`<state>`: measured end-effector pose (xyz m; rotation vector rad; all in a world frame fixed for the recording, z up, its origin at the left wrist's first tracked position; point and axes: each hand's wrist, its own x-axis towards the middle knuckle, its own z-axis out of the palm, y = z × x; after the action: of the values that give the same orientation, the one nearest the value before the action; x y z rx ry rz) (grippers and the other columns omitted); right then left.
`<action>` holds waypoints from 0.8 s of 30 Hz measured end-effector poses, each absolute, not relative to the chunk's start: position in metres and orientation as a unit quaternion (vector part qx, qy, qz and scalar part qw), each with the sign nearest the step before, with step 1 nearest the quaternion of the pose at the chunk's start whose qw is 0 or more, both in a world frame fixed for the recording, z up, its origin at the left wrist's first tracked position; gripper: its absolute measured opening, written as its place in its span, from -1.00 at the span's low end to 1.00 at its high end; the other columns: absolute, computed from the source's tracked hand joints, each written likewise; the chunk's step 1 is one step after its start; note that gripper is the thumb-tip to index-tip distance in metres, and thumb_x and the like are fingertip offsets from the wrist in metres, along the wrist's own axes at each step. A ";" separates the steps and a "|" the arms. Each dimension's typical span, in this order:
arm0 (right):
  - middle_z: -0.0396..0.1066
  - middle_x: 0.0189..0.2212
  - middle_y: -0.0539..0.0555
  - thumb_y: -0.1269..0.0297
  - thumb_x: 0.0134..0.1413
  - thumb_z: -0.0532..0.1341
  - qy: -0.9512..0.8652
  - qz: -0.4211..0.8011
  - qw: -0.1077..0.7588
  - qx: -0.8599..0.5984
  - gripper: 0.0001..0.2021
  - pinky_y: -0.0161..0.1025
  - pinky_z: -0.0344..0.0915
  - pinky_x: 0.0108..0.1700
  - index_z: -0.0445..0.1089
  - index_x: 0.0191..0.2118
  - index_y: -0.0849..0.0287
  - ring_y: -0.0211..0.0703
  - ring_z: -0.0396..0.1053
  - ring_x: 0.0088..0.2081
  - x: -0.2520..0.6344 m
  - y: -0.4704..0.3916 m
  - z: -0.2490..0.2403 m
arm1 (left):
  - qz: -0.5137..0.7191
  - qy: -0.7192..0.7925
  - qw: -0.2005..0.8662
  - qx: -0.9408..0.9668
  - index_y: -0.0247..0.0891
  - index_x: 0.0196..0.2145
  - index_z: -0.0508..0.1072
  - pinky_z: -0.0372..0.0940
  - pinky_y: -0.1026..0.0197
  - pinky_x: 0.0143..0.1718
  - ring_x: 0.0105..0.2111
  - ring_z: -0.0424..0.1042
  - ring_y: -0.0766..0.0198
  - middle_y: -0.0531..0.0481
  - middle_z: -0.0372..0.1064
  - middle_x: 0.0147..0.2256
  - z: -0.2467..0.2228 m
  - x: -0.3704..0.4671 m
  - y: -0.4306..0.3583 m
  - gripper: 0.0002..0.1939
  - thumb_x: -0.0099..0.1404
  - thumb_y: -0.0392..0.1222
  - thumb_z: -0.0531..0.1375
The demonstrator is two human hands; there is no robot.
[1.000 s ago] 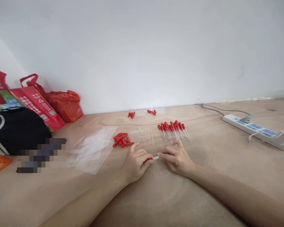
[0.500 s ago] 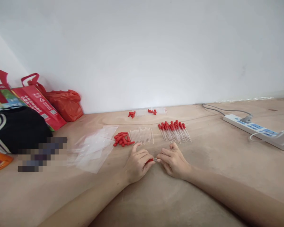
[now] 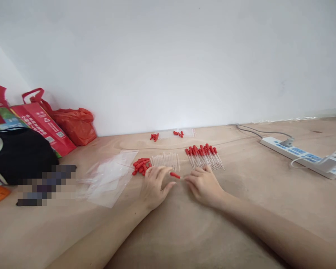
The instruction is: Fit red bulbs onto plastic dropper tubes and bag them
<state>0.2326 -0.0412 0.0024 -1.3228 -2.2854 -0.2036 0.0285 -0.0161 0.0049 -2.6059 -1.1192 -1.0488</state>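
My right hand (image 3: pixel 204 186) pinches a clear tube whose red rubber bulb (image 3: pixel 175 175) points left toward my other hand. My left hand (image 3: pixel 156 186) has its fingers apart and holds nothing; its fingertips are beside the pile of loose red bulbs (image 3: pixel 140 165). A row of thin clear tubes (image 3: pixel 166 160) lies just beyond my left fingers. Farther right, beyond my right hand, several tubes fitted with red bulbs (image 3: pixel 204 152) lie side by side, bulbs toward the wall.
Clear plastic bags (image 3: pixel 109 177) lie left of the pile. Small groups of red bulbs (image 3: pixel 154 137) sit near the wall. A white power strip (image 3: pixel 299 154) with cables is at right. Red bags (image 3: pixel 80 127) and a black bag (image 3: pixel 22 155) stand at left.
My left hand has let go of the red bulb, opened and moved left toward the loose bulbs. The bulb and its tube now stay in my right hand alone.
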 end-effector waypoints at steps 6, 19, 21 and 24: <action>0.42 -0.48 -0.02 0.36 -0.05 0.07 -0.686 0.002 0.302 -0.662 -0.81 -0.23 -0.08 -0.28 0.30 -0.25 0.16 -0.20 0.33 -0.36 0.228 0.008 0.010 | -0.290 -0.427 0.009 -0.856 -0.24 -0.46 0.23 0.18 0.22 -0.41 -0.46 0.25 0.28 0.04 0.20 -0.44 -0.001 0.021 -0.016 -0.90 0.17 -0.20 0.08; 0.44 -0.43 0.15 0.33 -0.07 0.03 -0.654 -0.021 0.194 -0.731 -0.80 -0.12 -0.11 -0.22 0.32 -0.31 0.22 -0.04 0.35 -0.33 0.212 0.050 0.002 | -0.235 -0.411 -0.008 -0.881 -0.26 -0.43 0.31 0.19 0.18 -0.39 -0.43 0.29 0.24 -0.01 0.27 -0.39 0.003 0.019 -0.018 -0.90 0.19 -0.21 0.06; 0.44 -0.45 0.15 0.32 -0.06 0.02 -0.654 -0.021 0.188 -0.732 -0.80 -0.12 -0.11 -0.22 0.33 -0.32 0.22 -0.05 0.35 -0.36 0.212 0.050 0.002 | -0.234 -0.410 -0.005 -0.882 -0.26 -0.43 0.31 0.19 0.18 -0.39 -0.43 0.29 0.25 -0.01 0.28 -0.39 0.002 0.020 -0.018 -0.90 0.20 -0.21 0.06; 0.44 -0.47 0.16 0.32 -0.04 0.01 -0.653 -0.028 0.194 -0.731 -0.79 -0.11 -0.12 -0.20 0.34 -0.33 0.23 -0.07 0.35 -0.38 0.210 0.050 0.002 | -0.236 -0.400 0.002 -0.886 -0.26 -0.42 0.32 0.18 0.19 -0.37 -0.40 0.30 0.24 -0.01 0.29 -0.39 0.001 0.020 -0.018 -0.90 0.20 -0.20 0.07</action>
<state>0.2102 0.0499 0.0018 -2.0511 -1.8330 -0.0793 0.0200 -0.0178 0.0009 -2.7790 -1.2559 -0.7400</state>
